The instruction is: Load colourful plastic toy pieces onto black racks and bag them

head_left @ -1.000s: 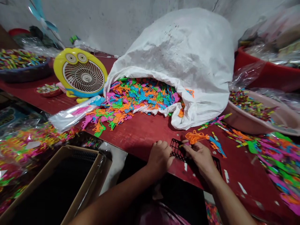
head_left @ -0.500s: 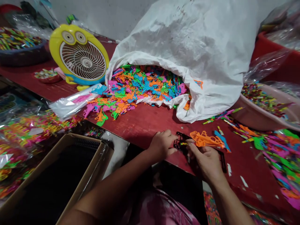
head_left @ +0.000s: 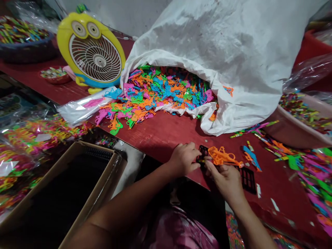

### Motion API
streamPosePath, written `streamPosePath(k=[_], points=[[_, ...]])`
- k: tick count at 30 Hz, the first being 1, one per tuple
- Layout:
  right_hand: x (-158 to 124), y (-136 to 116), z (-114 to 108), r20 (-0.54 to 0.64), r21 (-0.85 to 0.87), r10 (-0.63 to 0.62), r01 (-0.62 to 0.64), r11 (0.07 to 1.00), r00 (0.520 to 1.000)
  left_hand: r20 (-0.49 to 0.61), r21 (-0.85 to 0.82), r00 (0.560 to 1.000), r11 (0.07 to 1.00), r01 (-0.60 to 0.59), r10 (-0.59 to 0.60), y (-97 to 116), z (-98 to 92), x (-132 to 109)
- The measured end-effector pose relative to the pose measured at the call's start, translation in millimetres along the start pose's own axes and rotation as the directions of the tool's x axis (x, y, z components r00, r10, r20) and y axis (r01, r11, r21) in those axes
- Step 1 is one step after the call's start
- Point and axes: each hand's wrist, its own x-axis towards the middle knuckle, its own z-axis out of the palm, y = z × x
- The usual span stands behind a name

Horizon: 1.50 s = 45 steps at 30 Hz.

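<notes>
A black plastic frame with slots (head_left: 249,180) lies at the red table's near edge, its middle covered by my right hand and an orange toy gun (head_left: 224,157). My left hand (head_left: 184,159) holds the frame's left end, fingers curled at its edge and thumb below. From the right, my right hand (head_left: 228,181) reaches over the frame. Its thumb and fingertips are pinched at a small yellow-tipped stick (head_left: 202,160), mostly hidden. The orange toy gun rests on the frame just above my right knuckles.
A white sack (head_left: 223,45) spills colourful toy guns (head_left: 166,91) onto the table (head_left: 166,129). Left of it stands a yellow fan (head_left: 98,60). A pink basin (head_left: 293,128) and loose pieces lie right. Below left is an open carton (head_left: 114,160) of black parts.
The view has shifted slightly, so the sack and loose pieces sit further right. Both hands stay at the frame, and more of its right end now shows beyond my right hand.
</notes>
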Motion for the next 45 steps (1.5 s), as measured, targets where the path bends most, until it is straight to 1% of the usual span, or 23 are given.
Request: streamPosePath(k=[4, 7, 13, 17, 18, 20, 21, 23, 24, 26, 27, 28, 29, 30, 32, 33, 36, 38, 40, 41, 43, 44, 45], points=[[0.9, -2.4, 3.1, 0.020, -0.198, -0.142, 0.143, 0.970, 0.990, 0.003, -0.012, 1.000, 1.000, 0.000, 0.000, -0.9, 0.9, 0.0], [1.4, -6.4, 9.6, 0.010, -0.291, -0.224, 0.217, 0.932, 0.975, 0.018, -0.004, 1.000, 1.000, 0.008, -0.008, -1.2, 1.2, 0.2], [2.8, -10.5, 19.6, 0.048, -0.316, -0.246, 0.248, 0.916, 0.968, 0.064, 0.049, 0.998, 0.999, 0.021, -0.024, 1.4, 1.9, 0.7], [-2.1, -10.4, 26.5, -0.006, -0.369, -0.262, 0.241, 0.897, 0.965, 0.070, 0.077, 0.996, 0.996, 0.052, -0.058, 6.9, -0.3, 1.8], [-4.3, -11.5, 26.5, -0.011, -0.366, -0.266, 0.244, 0.898, 0.964, 0.068, 0.077, 0.995, 0.995, 0.066, -0.072, 8.2, -1.6, 1.6], [-8.6, -13.3, 19.7, 0.042, -0.289, -0.262, 0.263, 0.920, 0.964, 0.065, 0.060, 0.994, 0.994, 0.088, -0.092, 9.9, -4.6, -0.2], [-9.7, -12.6, 11.5, 0.084, -0.225, -0.258, 0.270, 0.936, 0.963, 0.063, 0.044, 0.993, 0.994, 0.097, -0.100, 10.3, -5.7, -1.8], [-6.6, -4.4, -15.3, 0.127, -0.112, -0.264, 0.278, 0.954, 0.956, 0.055, 0.009, 0.992, 0.993, 0.116, -0.116, 11.2, -5.8, -5.5], [-1.0, 4.2, -33.3, 0.084, -0.110, -0.263, 0.272, 0.956, 0.961, 0.039, -0.006, 0.992, 0.992, 0.123, -0.123, 12.3, -4.5, -7.1], [19.1, 30.4, -73.6, -0.057, -0.222, -0.302, 0.283, 0.933, 0.951, -0.028, -0.018, 0.989, 0.990, 0.141, -0.142, 16.6, 0.7, -8.5], [32.9, 46.9, -93.4, -0.119, -0.308, -0.295, 0.247, 0.919, 0.948, -0.070, -0.011, 0.985, 0.988, 0.154, -0.155, 19.8, 4.1, -7.9], [47.9, 64.5, -111.6, -0.145, -0.398, -0.282, 0.205, 0.894, 0.948, -0.107, 0.001, 0.980, 0.985, 0.170, -0.169, 23.5, 7.6, -6.3], [63.1, 82.0, -127.1, -0.113, -0.472, -0.280, 0.196, 0.859, 0.953, -0.130, 0.019, 0.974, 0.982, 0.189, -0.185, 27.1, 10.7, -3.8], [77.3, 98.6, -139.6, -0.035, -0.517, -0.301, 0.240, 0.822, 0.953, -0.138, 0.041, 0.969, 0.977, 0.210, -0.203, 30.3, 13.1, -0.9], [100.1, 125.3, -155.8, 0.122, -0.558, -0.349, 0.355, 0.750, 0.929, -0.128, 0.075, 0.966, 0.969, 0.234, -0.223, 33.4, 14.9, 5.8], [108.0, 134.8, -160.3, 0.166, -0.567, -0.360, 0.387, 0.727, 0.918, -0.120, 0.076, 0.969, 0.971, 0.227, -0.218, 32.7, 14.4, 8.9], [118.6, 147.3, -166.0, 0.225, -0.526, -0.378, 0.439, 0.728, 0.898, -0.095, 0.006, 0.982, 0.986, 0.164, -0.163, 22.1, 9.0, 16.1], [118.4, 145.5, -167.1, 0.219, -0.447, -0.383, 0.441, 0.778, 0.897, -0.082, -0.062, 0.988, 0.990, 0.127, -0.132, 12.0, 5.3, 19.4], [115.1, 138.3, -165.7, 0.163, -0.338, -0.358, 0.393, 0.855, 0.919, -0.082, -0.111, 0.991, 0.989, 0.096, -0.106, 3.9, 3.8, 22.1], [112.6, 133.1, -163.5, 0.100, -0.271, -0.320, 0.336, 0.902, 0.942, -0.088, -0.125, 0.992, 0.989, 0.081, -0.093, 1.3, 4.0, 23.4], [106.1, 119.9, -155.3, -0.046, -0.083, -0.170, 0.166, 0.983, 0.984, -0.112, -0.125, 0.990, 0.989, 0.075, -0.089, -0.8, 6.6, 26.0], [102.2, 112.2, -149.4, -0.095, 0.029, -0.066, 0.069, 0.997, 0.993, -0.134, -0.110, 0.986, 0.990, 0.084, -0.099, -0.9, 8.6, 27.2], [98.1, 103.8, -142.7, -0.104, 0.136, 0.036, -0.022, 0.990, 0.994, -0.163, -0.088, 0.980, 0.991, 0.098, -0.112, -0.6, 10.8, 28.3]])
